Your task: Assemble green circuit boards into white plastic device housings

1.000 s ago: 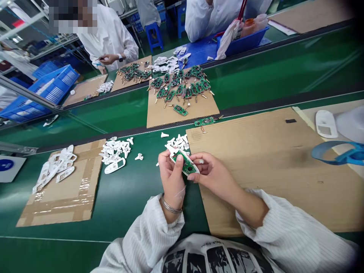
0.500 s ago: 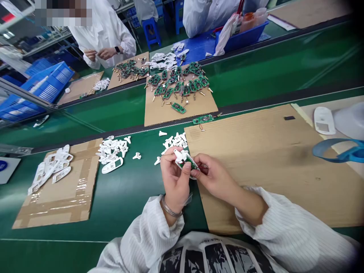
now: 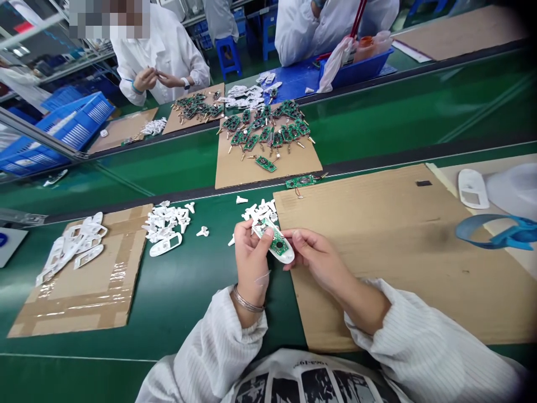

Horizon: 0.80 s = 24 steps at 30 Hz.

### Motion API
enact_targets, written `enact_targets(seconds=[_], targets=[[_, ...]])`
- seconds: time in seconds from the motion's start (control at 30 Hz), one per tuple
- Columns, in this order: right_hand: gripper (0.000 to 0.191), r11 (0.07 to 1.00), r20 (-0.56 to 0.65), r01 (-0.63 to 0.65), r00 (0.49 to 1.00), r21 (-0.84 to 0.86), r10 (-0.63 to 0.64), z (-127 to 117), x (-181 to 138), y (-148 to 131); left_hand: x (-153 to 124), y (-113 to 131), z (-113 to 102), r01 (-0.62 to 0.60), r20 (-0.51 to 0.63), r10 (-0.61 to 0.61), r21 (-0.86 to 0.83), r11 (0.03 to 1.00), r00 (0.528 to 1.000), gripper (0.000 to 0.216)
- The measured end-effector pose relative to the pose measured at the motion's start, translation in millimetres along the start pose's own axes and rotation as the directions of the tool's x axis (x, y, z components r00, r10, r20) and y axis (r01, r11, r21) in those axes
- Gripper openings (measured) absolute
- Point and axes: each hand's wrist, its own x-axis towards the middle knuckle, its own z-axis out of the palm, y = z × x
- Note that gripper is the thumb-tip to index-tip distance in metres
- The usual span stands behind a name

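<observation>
My left hand is closed around a white plastic casing, with a green circuit board lying inside it. The left thumb presses on the board. Close by on the right, my right hand has thumb and forefinger pinched at the casing's edge. What sits between those fingertips is too small to make out. Just beyond my left hand lies a pile of small white plastic parts. A loose circuit board with a thin wire rests at the cardboard's far edge.
Cardboard sheets lie right and left, the left one bearing white casings. More small white parts lie beside it. Across a raised ledge, many circuit boards cover another cardboard. Co-workers in white coats sit opposite. A blue strap lies right.
The casing has turned in my left hand, so more of its board shows. The small white pronged piece seen on it earlier is out of sight. My right fingers have shifted along its edge.
</observation>
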Motion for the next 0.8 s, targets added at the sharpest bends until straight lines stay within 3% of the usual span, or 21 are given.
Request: enact_targets(seconds=[0.23,0.33,0.47,0.63,0.7,0.8], targets=[[0.049,1.0,0.0,0.02,1.0,-0.022,-0.02,-0.4,-1.3,-2.1,0.3,-3.7,-2.6,-0.035,0.008,0.035,0.026,0.999,0.999,0.036],[0.04,0.993,-0.01,0.035,0.999,-0.114,-0.036,-0.6,-1.8,-3.3,-4.2,-6.0,-2.8,-0.148,0.045,0.145,0.096,0.984,0.988,0.032],[0.019,0.958,-0.011,0.135,0.99,-0.253,-0.143,-3.3,-2.3,-0.9,-13.6,-8.1,-0.8,-0.408,0.132,0.387,0.266,0.873,0.913,0.032],[0.015,0.942,-0.052,0.188,0.976,-0.277,-0.21,-3.0,-2.0,2.4,-17.3,-9.7,0.6,-0.543,0.309,0.456,0.323,0.775,0.835,0.031],[0.013,0.925,-0.066,0.184,0.974,-0.332,-0.217,-1.0,-2.3,1.5,-15.0,-9.3,0.3,-0.503,0.262,0.437,0.296,0.812,0.86,0.03],[0.017,0.879,-0.076,0.144,0.977,-0.454,-0.2,1.8,-3.3,-0.4,-10.1,-8.2,-0.6,-0.347,0.134,0.325,0.197,0.917,0.936,0.03]])
